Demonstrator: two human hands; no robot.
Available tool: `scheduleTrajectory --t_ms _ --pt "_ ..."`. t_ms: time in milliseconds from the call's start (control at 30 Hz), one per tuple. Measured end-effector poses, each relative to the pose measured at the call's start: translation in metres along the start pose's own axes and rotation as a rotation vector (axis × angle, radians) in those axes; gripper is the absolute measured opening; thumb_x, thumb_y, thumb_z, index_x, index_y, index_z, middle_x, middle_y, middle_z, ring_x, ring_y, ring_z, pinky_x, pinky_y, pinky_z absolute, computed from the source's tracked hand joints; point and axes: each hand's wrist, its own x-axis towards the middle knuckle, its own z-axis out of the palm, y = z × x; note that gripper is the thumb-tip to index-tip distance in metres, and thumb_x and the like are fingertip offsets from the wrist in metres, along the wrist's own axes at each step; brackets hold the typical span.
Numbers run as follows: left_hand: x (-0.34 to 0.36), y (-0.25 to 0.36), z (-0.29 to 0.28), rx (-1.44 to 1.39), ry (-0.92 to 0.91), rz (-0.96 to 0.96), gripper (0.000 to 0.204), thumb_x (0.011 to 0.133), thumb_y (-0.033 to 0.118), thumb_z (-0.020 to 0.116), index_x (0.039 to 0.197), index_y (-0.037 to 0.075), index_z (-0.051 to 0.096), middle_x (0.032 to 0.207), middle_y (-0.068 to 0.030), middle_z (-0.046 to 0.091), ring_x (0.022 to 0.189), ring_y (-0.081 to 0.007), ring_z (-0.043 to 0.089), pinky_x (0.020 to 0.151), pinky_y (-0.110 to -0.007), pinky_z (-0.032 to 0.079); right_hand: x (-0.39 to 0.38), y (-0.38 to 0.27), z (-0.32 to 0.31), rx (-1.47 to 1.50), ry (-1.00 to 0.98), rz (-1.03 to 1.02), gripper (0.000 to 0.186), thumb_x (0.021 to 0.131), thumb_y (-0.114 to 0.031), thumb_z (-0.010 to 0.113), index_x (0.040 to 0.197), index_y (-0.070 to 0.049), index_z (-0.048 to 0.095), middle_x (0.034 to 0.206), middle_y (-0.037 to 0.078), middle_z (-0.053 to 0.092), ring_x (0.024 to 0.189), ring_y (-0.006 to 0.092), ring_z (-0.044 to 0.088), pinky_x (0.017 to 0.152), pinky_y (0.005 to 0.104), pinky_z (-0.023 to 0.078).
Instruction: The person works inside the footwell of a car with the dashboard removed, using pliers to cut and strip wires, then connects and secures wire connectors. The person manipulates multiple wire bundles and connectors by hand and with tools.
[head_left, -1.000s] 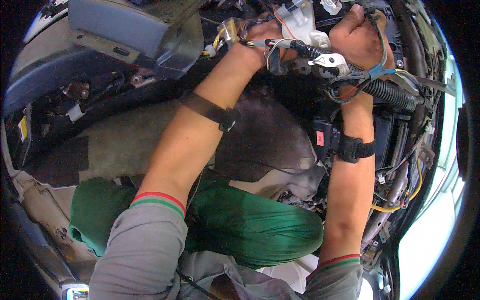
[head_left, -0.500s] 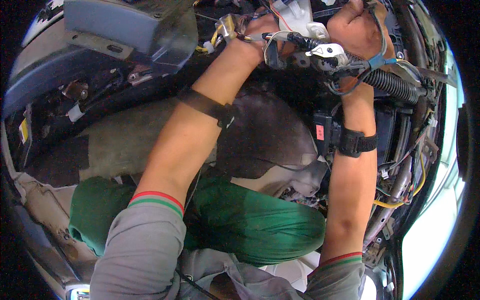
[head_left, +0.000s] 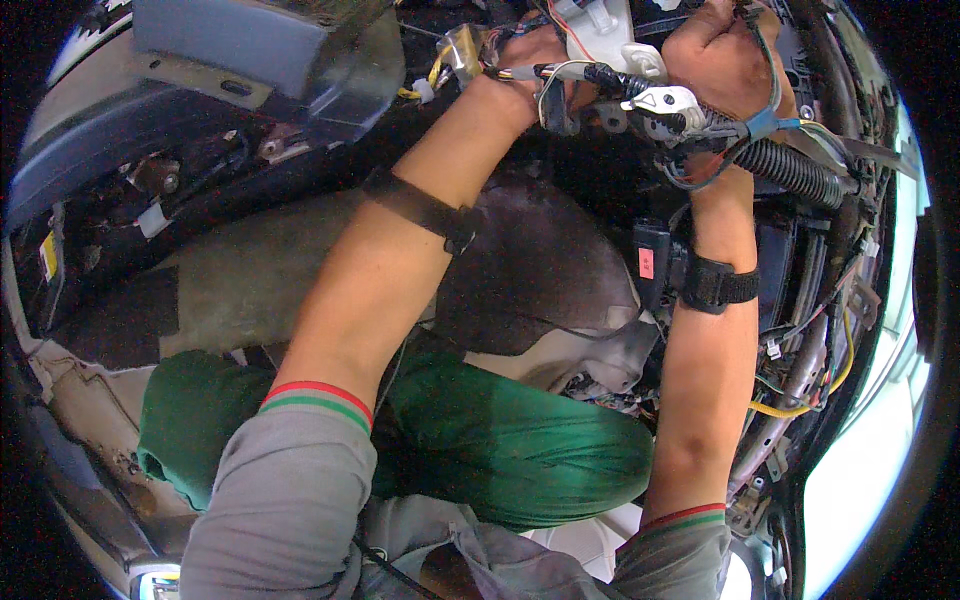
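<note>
Though amid wiring [head_left: 612,80], left hand [head_left: 535,62] and right hand [head_left: 728,72], grips unclear; car floor [head_left: 255,270] grey.

We see a bunch of wires [head_left: 612,82], partly wrapped in black, slanting down rightward near the frame's top, right of middle, below a white part [head_left: 600,40].

Left head-worn fisheye camera of a side-by-side pair: faces downward at close range, covering both forearms [head_left: 370,275], with the hands [head_left: 725,68] near the upper edge.
</note>
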Motion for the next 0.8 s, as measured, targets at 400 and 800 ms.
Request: scheduleTrajectory --t_ms 400,800 --pt "-0.003 -0.003 0.000 0.011 0.013 -0.004 0.037 0.083 0.038 0.061 0.115 0.024 0.071 0.122 -0.0061 0.068 0.114 -0.0260 0.063 0.100 -0.043 0.047 0.005 -0.008 -0.015 0.122 -0.049 0.145 0.032 0.095 -0.018 0.059 0.106 0.011 0.065 0.061 0.020 0.061 0.050 0.0338 0.060 0.048 0.0402 0.047" --pt "-0.003 -0.002 0.001 0.033 0.010 -0.009 0.037 0.084 0.040 0.060 0.116 0.025 0.071 0.124 -0.0054 0.068 0.115 -0.0251 0.063 0.102 -0.043 0.046 0.003 -0.005 -0.007 0.168 -0.017 0.171 0.026 0.096 -0.017 0.059 0.104 0.007 0.066 0.065 0.021 0.063 0.049 0.0353 0.057 0.048 0.0406 0.047"
